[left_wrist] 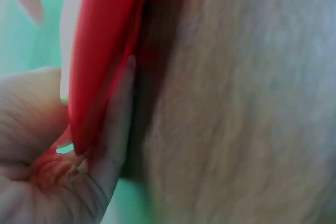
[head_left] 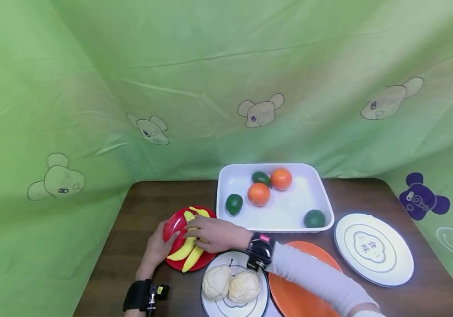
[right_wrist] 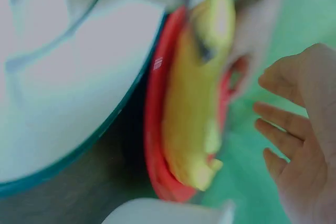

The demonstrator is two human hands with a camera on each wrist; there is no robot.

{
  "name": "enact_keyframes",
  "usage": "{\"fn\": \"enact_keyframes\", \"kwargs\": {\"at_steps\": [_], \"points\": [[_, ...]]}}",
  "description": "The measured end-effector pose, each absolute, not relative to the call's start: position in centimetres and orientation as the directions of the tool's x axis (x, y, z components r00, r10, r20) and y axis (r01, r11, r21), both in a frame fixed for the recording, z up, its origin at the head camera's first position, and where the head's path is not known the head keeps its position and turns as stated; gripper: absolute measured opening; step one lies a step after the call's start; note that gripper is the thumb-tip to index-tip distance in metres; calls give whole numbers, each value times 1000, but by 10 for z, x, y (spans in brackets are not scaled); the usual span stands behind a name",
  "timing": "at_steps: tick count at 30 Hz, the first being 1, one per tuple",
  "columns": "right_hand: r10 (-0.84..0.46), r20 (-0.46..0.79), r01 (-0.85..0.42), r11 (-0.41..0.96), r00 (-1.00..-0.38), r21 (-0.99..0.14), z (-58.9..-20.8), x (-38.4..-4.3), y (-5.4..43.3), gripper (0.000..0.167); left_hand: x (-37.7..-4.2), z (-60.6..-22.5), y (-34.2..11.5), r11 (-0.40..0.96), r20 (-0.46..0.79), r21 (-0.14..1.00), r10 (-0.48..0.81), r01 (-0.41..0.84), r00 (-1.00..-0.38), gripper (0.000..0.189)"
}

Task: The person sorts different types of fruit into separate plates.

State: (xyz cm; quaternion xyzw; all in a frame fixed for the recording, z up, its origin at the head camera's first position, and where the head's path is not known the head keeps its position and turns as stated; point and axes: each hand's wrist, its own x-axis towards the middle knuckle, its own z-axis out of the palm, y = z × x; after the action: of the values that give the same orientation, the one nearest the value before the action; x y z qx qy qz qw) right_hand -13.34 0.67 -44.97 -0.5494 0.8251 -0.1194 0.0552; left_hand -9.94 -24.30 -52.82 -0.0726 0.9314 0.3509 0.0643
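Yellow bananas [head_left: 183, 252] lie in a red plate [head_left: 174, 225] at the left of the table. My left hand [head_left: 158, 246] grips the plate's left side; in the left wrist view, the thumb and fingers of that hand [left_wrist: 31, 129] are on either side of the red rim [left_wrist: 100, 56]. Over the bananas reaches my right hand [head_left: 218, 232], its fingertips overlapping them in the head view. The right wrist view has that hand [right_wrist: 312, 140] with loosely bent, spread fingers, a gap between them and the bananas [right_wrist: 194, 103].
Two pale, pear-like fruits [head_left: 229, 284] sit on a white plate [head_left: 206, 304] beside the red one. An orange plate [head_left: 290, 290] lies partly under my right sleeve. Behind, a white tray [head_left: 286, 215] holds orange and dark green fruits. Another white plate [head_left: 392, 264] is at right.
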Motion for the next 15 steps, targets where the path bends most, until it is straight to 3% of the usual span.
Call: {"fn": "enact_keyframes", "kwargs": {"at_steps": [3, 6, 10, 12, 15], "points": [[-852, 125, -810, 425, -509, -404, -437, -118, 49, 30, -99, -523, -242, 774, -189, 607, -80, -180, -979, 70], [-711, 177, -686, 534, -680, -494, -427, -101, 106, 21, -97, -512, -242, 833, -196, 529, -67, -163, -978, 71], [-346, 141, -361, 737, -928, -572, -422, -71, 188, 11, -96, -491, -238, 907, -186, 402, -57, -129, -981, 68], [-128, 47, -130, 794, -991, -594, -427, -52, 224, 18, -97, -479, -233, 927, -152, 365, -32, -86, -988, 65], [143, -172, 217, 790, -975, -574, -442, -20, 264, 41, -104, -459, -218, 936, -29, 351, 37, 24, -999, 57]]}}
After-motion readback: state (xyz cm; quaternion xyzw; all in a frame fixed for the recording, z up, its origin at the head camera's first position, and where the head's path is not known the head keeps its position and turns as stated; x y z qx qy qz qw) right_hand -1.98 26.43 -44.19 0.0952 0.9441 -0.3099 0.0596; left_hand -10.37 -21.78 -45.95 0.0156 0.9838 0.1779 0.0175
